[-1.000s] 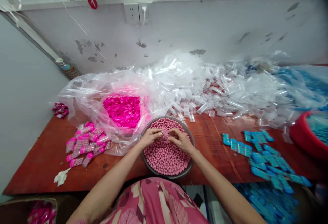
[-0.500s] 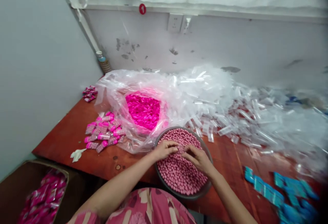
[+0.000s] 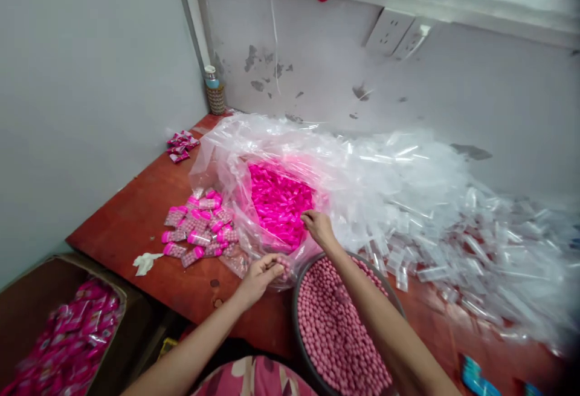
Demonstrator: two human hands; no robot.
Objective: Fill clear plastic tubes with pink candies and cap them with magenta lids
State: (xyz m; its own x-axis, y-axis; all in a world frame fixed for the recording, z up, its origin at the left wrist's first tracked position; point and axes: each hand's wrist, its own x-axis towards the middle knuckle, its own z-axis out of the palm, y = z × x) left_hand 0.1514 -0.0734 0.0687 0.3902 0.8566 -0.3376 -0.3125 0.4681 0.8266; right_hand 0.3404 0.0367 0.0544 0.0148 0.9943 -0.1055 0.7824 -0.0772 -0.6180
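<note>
My left hand (image 3: 261, 275) is closed round a small clear tube filled with pink beads (image 3: 283, 266), held over the near edge of the plastic bag. My right hand (image 3: 318, 227) reaches to the right side of the heap of bright pink caps (image 3: 276, 202) inside the open clear bag (image 3: 222, 172). Its fingers are pinched together, and I cannot see what, if anything, lies between them. Beneath my right forearm stands a dark round bowl (image 3: 296, 314) full of pink beads (image 3: 330, 317).
Left of the bag lie filled tubes with pink caps (image 3: 199, 233), small pink packets (image 3: 181, 145) and a scrap of tissue (image 3: 145, 263). Empty clear tubes (image 3: 475, 251) spread to the right. A cardboard box (image 3: 122, 311) holds pink packets. Blue pieces (image 3: 475, 378) lie at lower right.
Both hands have left the bead bowl. The left moved left with the tube of beads; the right went up to the pink caps. The view has turned left.
</note>
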